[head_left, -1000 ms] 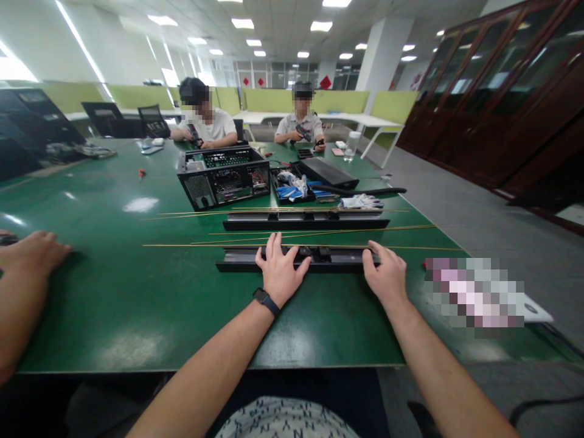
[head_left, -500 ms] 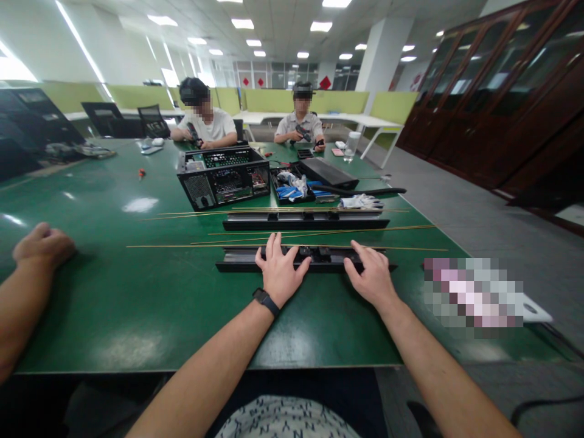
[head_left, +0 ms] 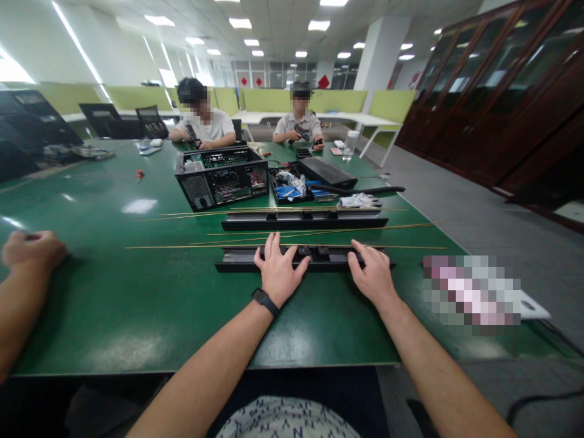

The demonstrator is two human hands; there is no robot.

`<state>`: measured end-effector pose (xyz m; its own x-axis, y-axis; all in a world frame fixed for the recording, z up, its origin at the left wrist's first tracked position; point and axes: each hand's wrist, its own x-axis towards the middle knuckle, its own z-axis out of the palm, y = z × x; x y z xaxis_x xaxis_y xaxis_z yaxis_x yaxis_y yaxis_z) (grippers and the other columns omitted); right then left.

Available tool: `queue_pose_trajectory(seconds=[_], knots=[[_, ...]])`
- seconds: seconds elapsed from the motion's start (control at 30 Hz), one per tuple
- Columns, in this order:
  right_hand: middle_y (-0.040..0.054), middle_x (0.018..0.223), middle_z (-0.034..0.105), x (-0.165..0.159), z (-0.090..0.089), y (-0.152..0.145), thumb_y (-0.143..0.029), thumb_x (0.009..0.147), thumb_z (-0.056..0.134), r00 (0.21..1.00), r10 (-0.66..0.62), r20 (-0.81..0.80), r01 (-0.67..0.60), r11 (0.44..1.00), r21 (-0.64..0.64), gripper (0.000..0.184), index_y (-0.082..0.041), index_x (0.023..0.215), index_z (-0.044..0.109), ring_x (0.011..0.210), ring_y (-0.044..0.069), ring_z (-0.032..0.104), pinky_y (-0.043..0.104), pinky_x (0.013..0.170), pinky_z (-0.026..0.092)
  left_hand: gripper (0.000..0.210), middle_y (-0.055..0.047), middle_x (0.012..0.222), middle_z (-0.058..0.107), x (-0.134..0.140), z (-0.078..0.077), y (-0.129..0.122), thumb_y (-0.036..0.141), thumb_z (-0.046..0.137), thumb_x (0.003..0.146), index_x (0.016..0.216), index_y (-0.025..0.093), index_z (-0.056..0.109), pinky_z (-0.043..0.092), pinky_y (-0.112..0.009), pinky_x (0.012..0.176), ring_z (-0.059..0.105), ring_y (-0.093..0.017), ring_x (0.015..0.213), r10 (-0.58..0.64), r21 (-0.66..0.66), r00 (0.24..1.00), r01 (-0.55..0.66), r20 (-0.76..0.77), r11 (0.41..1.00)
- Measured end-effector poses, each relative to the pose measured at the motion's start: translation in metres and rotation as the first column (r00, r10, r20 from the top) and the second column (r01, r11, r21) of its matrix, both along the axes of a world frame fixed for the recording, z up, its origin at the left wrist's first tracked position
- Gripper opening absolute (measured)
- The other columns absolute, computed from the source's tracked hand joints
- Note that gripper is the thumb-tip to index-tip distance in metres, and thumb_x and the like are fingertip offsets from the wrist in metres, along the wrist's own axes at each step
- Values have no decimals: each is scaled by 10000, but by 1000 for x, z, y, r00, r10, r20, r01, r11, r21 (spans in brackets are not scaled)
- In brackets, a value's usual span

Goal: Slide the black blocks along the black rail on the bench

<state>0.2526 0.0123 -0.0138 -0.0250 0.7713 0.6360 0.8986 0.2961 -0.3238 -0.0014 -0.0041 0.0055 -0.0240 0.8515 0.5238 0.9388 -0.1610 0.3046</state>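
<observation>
Across the table in front of me lies a long black rail with a grey channel and small black blocks in it. My left hand, with a dark watch at the wrist, rests on its left-middle part, fingers spread. Over the rail's right end is my right hand, index finger stretched forward and thumb apart. A thin brass-coloured rod runs along the rail's far side, close to the fingertips of both hands. What lies under my palms is hidden.
A second black rail lies behind, with more thin rods. Beyond are an open computer case, a tray with gloves and a flat black box. Another person's hand rests at left. Two people sit opposite.
My right thumb has drawn slightly toward the index finger. My left hand stays on the rail. The other person's hand at left has shifted and turned a little.
</observation>
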Motion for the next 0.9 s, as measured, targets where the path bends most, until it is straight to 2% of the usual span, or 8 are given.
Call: queue_pose_trajectory(seconds=[0.13, 0.4, 0.67, 0.9], knots=[[133, 1210, 767, 3, 1, 1, -441, 1028, 443, 999, -47, -27, 48, 999, 12, 455, -172, 1275, 715, 1157, 264, 679, 440, 1078, 423, 382, -162, 1664, 422, 0, 1, 0, 584, 638, 937, 1192, 331, 769, 273, -680, 1185, 339, -370, 1556, 1, -13, 1000, -1, 3, 1000], [127, 1167, 773, 17, 5, 5, -431, 1006, 410, 971, -225, -79, 223, 974, -39, 461, -180, 1209, 740, 1126, 269, 671, 449, 1061, 417, 376, -164, 1662, 427, 0, 1, -1, 569, 632, 945, 1197, 326, 771, 283, -679, 1180, 341, -374, 1556, -1, -6, 1000, 1, 4, 1000], [161, 1153, 766, 40, 6, 10, -430, 985, 388, 895, -418, -158, 408, 908, -92, 511, -153, 1197, 762, 1122, 292, 664, 466, 1055, 458, 369, -157, 1660, 433, 0, 3, -1, 564, 645, 937, 1188, 325, 772, 280, -668, 1187, 354, -368, 1548, 2, -11, 1000, -2, 13, 1000], [167, 1151, 755, 46, 3, 11, -437, 962, 395, 866, -456, -205, 443, 890, -106, 528, -151, 1217, 758, 1133, 309, 641, 496, 1077, 445, 375, -167, 1654, 437, 0, 2, -1, 570, 639, 942, 1187, 320, 772, 284, -664, 1185, 349, -355, 1553, -1, -7, 1000, 1, 9, 1000]])
